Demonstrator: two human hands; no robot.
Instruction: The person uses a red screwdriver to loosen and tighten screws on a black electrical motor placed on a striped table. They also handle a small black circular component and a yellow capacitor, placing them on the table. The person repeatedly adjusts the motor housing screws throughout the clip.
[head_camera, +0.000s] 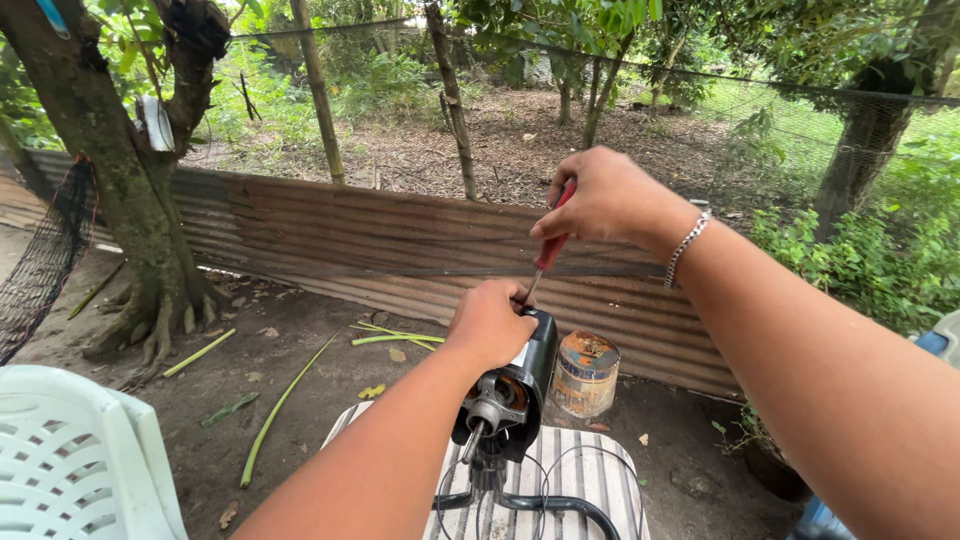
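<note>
A black electric motor (510, 400) with a bare metal shaft stands on a stand over a striped surface (590, 475). My left hand (490, 322) grips the top of the motor housing. My right hand (598, 197), with a silver bracelet at the wrist, is closed around the red handle of a screwdriver (549, 248). The screwdriver's thin shaft slants down toward the top of the motor, and its tip is hidden behind my left hand. Thin wires hang from the motor over the striped surface.
A rusty tin can (585, 373) stands on the dirt just behind the motor. A corrugated metal fence (350, 235) runs across the back. A tree trunk (130, 200) rises at the left. A white plastic chair (75, 455) sits at the lower left.
</note>
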